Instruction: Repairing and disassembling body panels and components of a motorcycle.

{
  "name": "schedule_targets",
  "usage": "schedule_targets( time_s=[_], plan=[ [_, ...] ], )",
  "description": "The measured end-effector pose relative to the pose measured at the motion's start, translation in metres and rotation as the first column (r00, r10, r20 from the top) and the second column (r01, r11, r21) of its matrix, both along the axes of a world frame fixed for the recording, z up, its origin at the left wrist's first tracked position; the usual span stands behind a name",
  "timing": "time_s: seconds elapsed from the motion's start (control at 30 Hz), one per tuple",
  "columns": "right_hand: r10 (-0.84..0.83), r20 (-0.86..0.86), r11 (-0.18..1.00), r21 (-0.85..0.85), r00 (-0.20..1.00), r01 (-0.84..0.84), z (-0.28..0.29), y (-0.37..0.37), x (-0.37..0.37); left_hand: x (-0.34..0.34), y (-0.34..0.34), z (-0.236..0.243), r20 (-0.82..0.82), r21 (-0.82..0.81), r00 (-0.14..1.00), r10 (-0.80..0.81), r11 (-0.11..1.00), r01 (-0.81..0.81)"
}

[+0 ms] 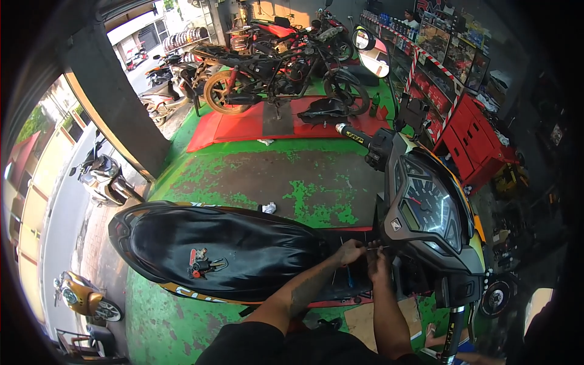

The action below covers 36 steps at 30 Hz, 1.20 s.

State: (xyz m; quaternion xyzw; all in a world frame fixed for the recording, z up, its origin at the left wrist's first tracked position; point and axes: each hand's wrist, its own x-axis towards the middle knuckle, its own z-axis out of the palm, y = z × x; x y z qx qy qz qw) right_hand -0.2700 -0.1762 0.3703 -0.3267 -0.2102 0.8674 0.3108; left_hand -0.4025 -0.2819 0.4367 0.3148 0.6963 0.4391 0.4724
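My left hand [350,251] and my right hand [378,265] are close together under the front panel of a scooter, ahead of its black seat [243,243]. The fingers of both are closed in a pinch. A thin pale strand or rod [376,247] shows at the fingertips; its kind is too small to tell. Just below my left hand is a slim blue piece [350,279], perhaps a tool handle. The scooter's instrument cluster [423,207] stands to the right of my hands. A key set with a red piece [204,266] lies on the seat.
The scooter's handlebar grips [353,134] stick out on both sides, with a mirror [372,53] above the far one. A stripped motorcycle [286,79] stands on a red platform [219,125]. A red tool cabinet [471,137] is at right. Cardboard [365,322] lies near a person's foot [433,334].
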Motion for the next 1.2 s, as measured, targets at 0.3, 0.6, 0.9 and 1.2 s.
schedule_targets(
  time_s=[0.3, 0.6, 0.9, 1.2],
  plan=[
    [-0.113, 0.174, 0.99, -0.068, 0.978, 0.126, -0.004, -0.011, -0.014, 0.011, -0.013, -0.006, -0.712, 0.177, 0.702, 0.023, 0.973, 0.149],
    [-0.209, 0.254, 0.971, -0.058, 0.944, 0.23, -0.022, 0.011, 0.025, 0.039, 0.029, -0.009, -0.85, -0.065, 0.478, -0.222, 0.944, 0.324],
    [-0.095, 0.094, 0.992, -0.072, 0.991, 0.102, -0.003, -0.013, 0.003, 0.014, 0.006, -0.005, -0.941, -0.159, 0.237, -0.241, 0.934, 0.32],
    [-0.021, 0.251, 0.993, -0.107, 0.968, 0.049, -0.022, -0.013, -0.008, 0.016, 0.007, 0.009, -0.956, -0.037, 0.282, -0.08, 0.988, 0.152]
  ],
)
